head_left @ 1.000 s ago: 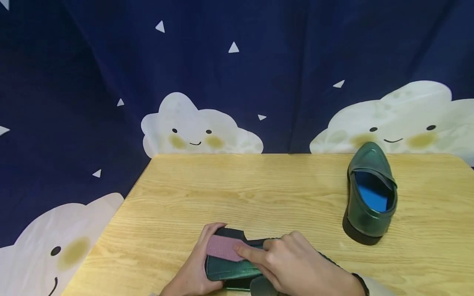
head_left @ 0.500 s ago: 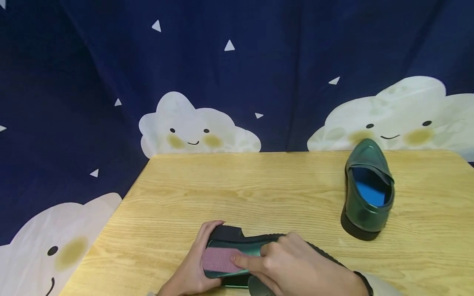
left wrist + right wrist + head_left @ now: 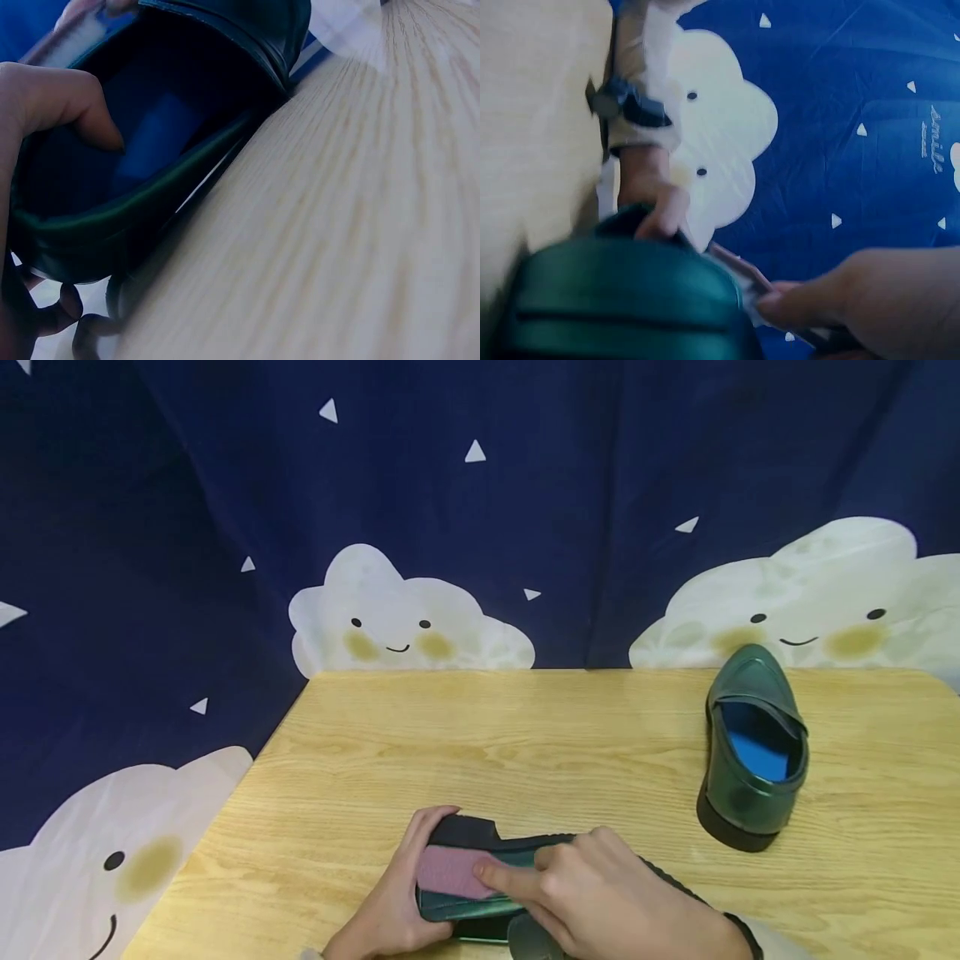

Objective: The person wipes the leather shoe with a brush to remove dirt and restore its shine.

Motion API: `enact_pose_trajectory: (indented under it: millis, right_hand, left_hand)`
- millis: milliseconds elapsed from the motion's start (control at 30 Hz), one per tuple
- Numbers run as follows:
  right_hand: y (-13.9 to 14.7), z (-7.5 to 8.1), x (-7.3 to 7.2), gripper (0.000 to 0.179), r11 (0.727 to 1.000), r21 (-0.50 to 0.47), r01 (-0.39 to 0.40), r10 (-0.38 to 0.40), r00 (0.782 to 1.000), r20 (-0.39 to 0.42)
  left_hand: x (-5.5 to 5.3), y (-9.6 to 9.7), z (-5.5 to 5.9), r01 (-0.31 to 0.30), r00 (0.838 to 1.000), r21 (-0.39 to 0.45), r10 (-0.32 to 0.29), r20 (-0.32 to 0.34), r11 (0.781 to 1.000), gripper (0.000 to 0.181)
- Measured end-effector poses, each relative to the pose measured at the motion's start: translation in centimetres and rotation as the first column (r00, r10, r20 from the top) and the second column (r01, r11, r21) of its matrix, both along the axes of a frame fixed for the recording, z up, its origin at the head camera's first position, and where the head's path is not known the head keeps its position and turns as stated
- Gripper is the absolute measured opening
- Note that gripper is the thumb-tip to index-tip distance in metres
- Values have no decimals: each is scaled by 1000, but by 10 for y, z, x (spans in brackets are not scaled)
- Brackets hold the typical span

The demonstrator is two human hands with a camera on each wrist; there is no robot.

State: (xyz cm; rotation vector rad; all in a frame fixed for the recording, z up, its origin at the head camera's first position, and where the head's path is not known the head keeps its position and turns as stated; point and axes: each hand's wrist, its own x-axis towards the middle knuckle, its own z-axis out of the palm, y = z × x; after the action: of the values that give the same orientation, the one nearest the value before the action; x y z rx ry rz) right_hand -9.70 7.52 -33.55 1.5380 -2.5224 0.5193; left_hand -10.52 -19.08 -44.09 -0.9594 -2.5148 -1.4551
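A dark green loafer (image 3: 465, 907) lies on its side near the front of the table. My left hand (image 3: 392, 906) grips its heel end; in the left wrist view the thumb (image 3: 90, 112) reaches inside over the blue insole (image 3: 161, 135). My right hand (image 3: 600, 897) holds a small pink-backed brush (image 3: 448, 870), its index finger extended along the back. Pale bristles on the brush (image 3: 75, 41) face the shoe's side in the left wrist view. The right hand and wrist hide much of the loafer's front half in the head view.
The matching green loafer (image 3: 753, 806) stands upright at the right of the wooden table (image 3: 517, 743), toe toward the back. A navy curtain (image 3: 570, 502) with clouds and white triangles hangs behind the table and at its left.
The brush has moved down the loafer's side toward me, then partly back up. Both hands keep their hold. The head view shifts slightly; the other loafer stays put.
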Motion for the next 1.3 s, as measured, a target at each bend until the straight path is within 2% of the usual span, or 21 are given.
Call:
enact_pose_trajectory:
  millis: [100,267,433,600,733,800,967,1033,1167,1233,1300]
  right_hand:
    - [2,2,-2,39,998,31,62,-62,998,3]
    - [4,2,-2,42,999,28,-31,30,999,43]
    - [3,1,-2,42,999,38,0,0,1000,19]
    - [1,-1,-1,45,998,11,-58,58,998,3]
    - [0,0,-2,42,998,27,57,-57,998,-4]
    - [0,1,-2,43,997,37,71,-71,997,-19]
    - [1,0,1,50,999,24,-48,47,999,11]
    - [1,1,0,48,999,28,-21,20,999,31]
    - [3,4,-1,41,992,77,104,-106,994,27]
    - [5,5,-1,40,995,69,73,-75,997,29]
    - [5,4,-1,43,999,53,-3,0,999,47]
  left_hand:
    - [-1,0,0,-6,1000,-1,6,18,1000,108]
    - [-1,0,0,2,1000,11,-2,13,1000,108]
    - [-1,0,0,-1,1000,2,1,11,1000,109]
    - [0,-1,0,10,1000,2,-10,0,1000,110]
    - [-1,-1,0,1,1000,4,-1,16,1000,109]
    - [-2,-1,-1,1,1000,1,-1,9,1000,109]
    - [-1,-1,-1,9,999,-3,-9,-35,1000,111]
    - [-1,0,-1,5,1000,-4,-5,-28,1000,111]
    - [-2,0,0,1,1000,-3,-1,8,1000,111]
    - [-2,0,0,7,1000,-2,-7,6,1000,111]
    - [-3,0,0,10,1000,-3,-10,-11,1000,112]
